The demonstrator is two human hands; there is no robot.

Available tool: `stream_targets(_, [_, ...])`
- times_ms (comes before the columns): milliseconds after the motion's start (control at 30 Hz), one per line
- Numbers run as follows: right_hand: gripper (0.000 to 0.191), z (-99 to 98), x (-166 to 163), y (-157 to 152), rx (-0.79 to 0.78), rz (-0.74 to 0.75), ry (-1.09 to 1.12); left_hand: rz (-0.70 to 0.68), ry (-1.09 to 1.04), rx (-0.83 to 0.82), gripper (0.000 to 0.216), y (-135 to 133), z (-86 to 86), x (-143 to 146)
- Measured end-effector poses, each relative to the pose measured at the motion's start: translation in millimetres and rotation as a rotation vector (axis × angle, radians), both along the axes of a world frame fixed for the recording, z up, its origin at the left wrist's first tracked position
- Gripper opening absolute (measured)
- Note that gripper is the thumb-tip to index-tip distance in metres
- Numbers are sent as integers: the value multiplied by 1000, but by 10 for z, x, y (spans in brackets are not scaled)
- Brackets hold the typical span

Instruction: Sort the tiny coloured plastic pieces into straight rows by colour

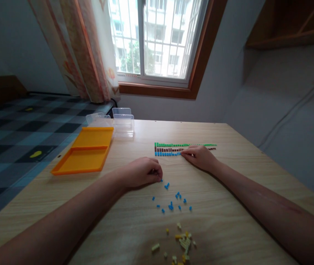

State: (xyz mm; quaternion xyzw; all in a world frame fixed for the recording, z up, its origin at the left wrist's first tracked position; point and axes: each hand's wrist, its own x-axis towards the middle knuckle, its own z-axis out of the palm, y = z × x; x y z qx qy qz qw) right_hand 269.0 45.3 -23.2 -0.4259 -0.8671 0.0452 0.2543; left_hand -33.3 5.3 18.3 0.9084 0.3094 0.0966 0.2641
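Observation:
My right hand (200,157) is pinched at the right end of a row of small blue bricks (166,154); its fingertips hide what they hold. Behind that row run a row of brown bricks (163,149) and a row of green bricks (170,145). My left hand (145,171) is curled with fingertips down on the table, touching a tiny blue brick (161,180). Loose blue bricks (171,206) lie scattered in front of it. Nearer to me is a pile of yellow and cream bricks (184,243).
An orange tray (81,172) with its lid open lies on the table (134,228) at the left. Clear plastic boxes (123,127) stand behind it. A bed with a checked cover (13,129) is left of the table, and a window (162,40) is ahead.

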Motion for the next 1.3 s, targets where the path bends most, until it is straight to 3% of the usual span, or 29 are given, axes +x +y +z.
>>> stream_targets(533, [24, -7, 33, 14, 18, 38, -28, 39, 0, 89, 11, -14, -52, 24])
stream_targets(767, [21, 25, -11, -33, 85, 51, 126, 76, -20, 170, 14, -58, -81, 65])
stream_targets(1067, [23, 183, -439, -508, -21, 260, 93, 80, 16, 346, 23, -92, -129, 91])
stream_targets(1300, [25, 158, -493, -571, -5, 382, 21, 159, -106, 352, 26, -81, -154, 56])
